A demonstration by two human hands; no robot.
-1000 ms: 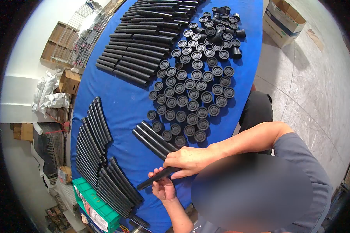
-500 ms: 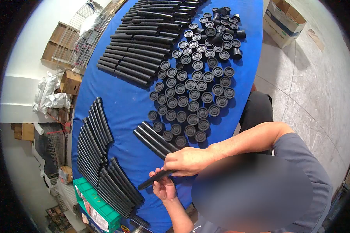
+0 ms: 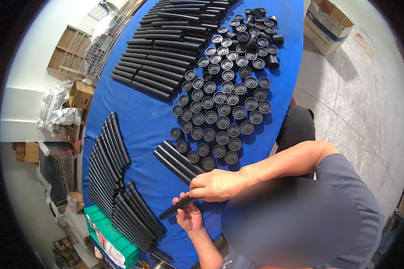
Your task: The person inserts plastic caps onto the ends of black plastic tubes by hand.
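A short black tube (image 3: pixel 171 210) slants between my two hands over the blue cloth. My left hand (image 3: pixel 191 218) supports it from below, fingers curled around its middle. Over its near end my right hand (image 3: pixel 217 184) is closed, knuckles up, and covers whatever is at that end. Beside the right hand lie a few loose black tubes (image 3: pixel 177 159), their near ends partly behind it. Round black caps (image 3: pixel 223 122) with ringed faces spread over the cloth above the hands. To the left, rows of black tubes with a wider collar at one end (image 3: pixel 105 172) lie side by side.
More plain black tubes (image 3: pixel 157 67) are stacked at the far end of the blue-covered table (image 3: pixel 143 116). A green crate (image 3: pixel 110 233) stands at the lower left edge. An open cardboard box (image 3: pixel 327 29) sits on the floor at upper right.
My right hand's fingers have shifted slightly at the tube's end. My left hand and the tube keep nearly the same place.
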